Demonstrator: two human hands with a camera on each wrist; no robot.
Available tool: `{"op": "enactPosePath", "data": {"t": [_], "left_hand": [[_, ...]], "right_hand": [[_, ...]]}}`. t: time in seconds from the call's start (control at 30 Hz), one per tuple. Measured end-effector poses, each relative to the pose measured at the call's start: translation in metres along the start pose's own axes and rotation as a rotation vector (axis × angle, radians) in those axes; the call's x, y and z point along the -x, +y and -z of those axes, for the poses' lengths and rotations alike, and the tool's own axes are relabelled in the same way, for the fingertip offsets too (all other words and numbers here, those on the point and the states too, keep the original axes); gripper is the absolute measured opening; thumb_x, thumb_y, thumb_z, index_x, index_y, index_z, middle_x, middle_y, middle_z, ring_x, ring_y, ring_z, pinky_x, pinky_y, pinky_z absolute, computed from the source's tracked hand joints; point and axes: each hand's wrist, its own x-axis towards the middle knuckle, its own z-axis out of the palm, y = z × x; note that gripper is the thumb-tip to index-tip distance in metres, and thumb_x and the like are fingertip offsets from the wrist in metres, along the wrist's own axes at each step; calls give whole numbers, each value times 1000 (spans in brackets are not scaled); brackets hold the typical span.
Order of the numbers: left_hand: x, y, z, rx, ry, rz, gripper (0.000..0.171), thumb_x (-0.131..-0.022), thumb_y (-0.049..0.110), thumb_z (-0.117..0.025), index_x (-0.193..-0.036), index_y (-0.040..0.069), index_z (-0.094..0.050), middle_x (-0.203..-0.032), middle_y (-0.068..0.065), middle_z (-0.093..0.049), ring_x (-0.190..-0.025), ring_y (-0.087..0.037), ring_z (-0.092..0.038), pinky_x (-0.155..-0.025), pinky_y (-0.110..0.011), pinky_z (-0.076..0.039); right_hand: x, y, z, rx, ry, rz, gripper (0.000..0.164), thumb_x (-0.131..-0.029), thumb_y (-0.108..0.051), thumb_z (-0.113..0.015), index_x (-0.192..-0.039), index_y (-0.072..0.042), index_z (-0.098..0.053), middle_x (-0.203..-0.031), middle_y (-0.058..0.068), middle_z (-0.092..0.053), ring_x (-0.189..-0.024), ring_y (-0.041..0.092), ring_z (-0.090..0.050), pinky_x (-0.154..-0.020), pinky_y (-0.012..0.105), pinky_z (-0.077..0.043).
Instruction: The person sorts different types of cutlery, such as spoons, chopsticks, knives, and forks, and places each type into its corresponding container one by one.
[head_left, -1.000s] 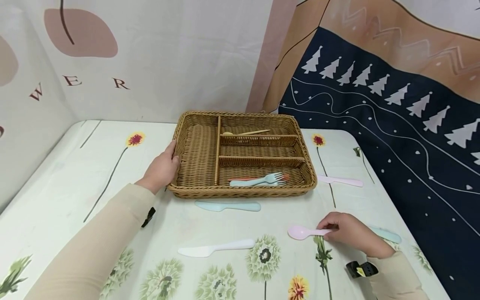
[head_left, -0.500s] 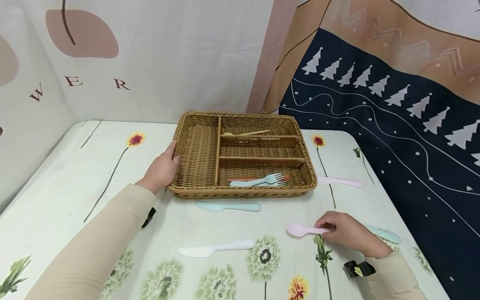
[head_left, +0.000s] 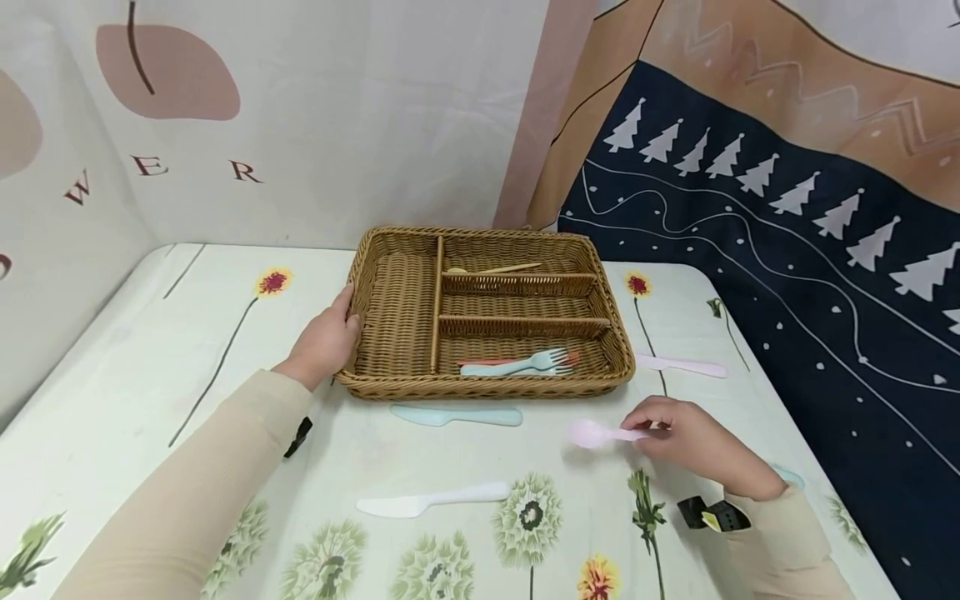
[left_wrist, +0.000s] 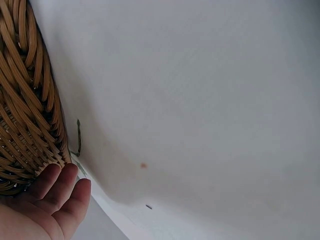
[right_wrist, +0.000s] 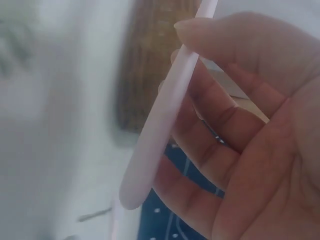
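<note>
My left hand (head_left: 321,337) holds the left side of the brown wicker cutlery basket (head_left: 397,385), its thumb at the rim. In the left wrist view, several fingers (left_wrist: 72,207) lie against the woven outer wall. My right hand (head_left: 686,437) pinches a pink spoon (head_left: 588,434) by its handle, held above the tablecloth with the bowl pointing left. The right wrist view shows the spoon handle (right_wrist: 155,130) between thumb and fingertips. Inside the basket, light blue forks (head_left: 525,363) and an orange piece lie in the front right compartment. A yellowish spoon (head_left: 456,271) and a thin yellowish piece lie in the back right one.
A light blue knife (head_left: 456,415) lies in front of the basket, a white knife (head_left: 431,500) nearer. The pink knife (head_left: 686,365) is right of the basket. Another light blue piece (head_left: 787,476) is mostly hidden behind my right wrist. Fabric walls stand behind and at the right.
My right hand has lifted the pink spoon off the tablecloth and moved it slightly left and toward the basket. The left hand stays at the basket's side.
</note>
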Motion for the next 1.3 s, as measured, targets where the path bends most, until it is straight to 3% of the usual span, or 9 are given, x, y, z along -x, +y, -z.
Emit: {"op": "enactPosePath", "data": {"t": [0.37,0.57,0.77,1.03,1.3], "left_hand": [[0,0,1,1,-4,7,59,-106,20,-22,-154,3,6,-145,-35,-33,-118,-45,-52,-92,-54,-45],[1,1,1,5,-5,8,59,-106,20,-23,-154,4,6,-145,-35,-34,-120,-45,-51,-92,-54,-45],[1,0,0,3,-6,11,59,-106,21,-23,-154,5,6,-145,-34,-35,-116,-43,-54,-88,-52,-46],[0,0,-1,8,-9,17,58,-106,21,-22,-154,5,6,-146,-34,-33,-125,-46,-46,-97,-56,-43],[0,0,-1,9,-4,20,59,-106,20,-23,-154,4,6,-146,-34,-33,-128,-47,-43,-101,-57,-40]], "right_hand": [[-18,-11,20,12,91,161,26,-78,12,-69,-93,-8,-73,-91,-2,-67,-80,10,-57,-65,20,-51],[-35,-17,29,58,63,98,23,-81,9,-69,-94,-8,-74,-93,-3,-66,-79,7,-54,-66,22,-52],[-54,-24,36,69,10,41,21,-84,7,-65,-98,-6,-73,-95,1,-66,-82,12,-56,-68,24,-53],[-79,-28,41,41,-17,-9,18,-88,2,-64,-103,-6,-72,-101,6,-66,-76,18,-53,-62,25,-48],[-105,-30,42,31,-1,6,16,-89,0,-65,-103,-4,-72,-100,8,-66,-80,18,-53,-66,26,-49]]}}
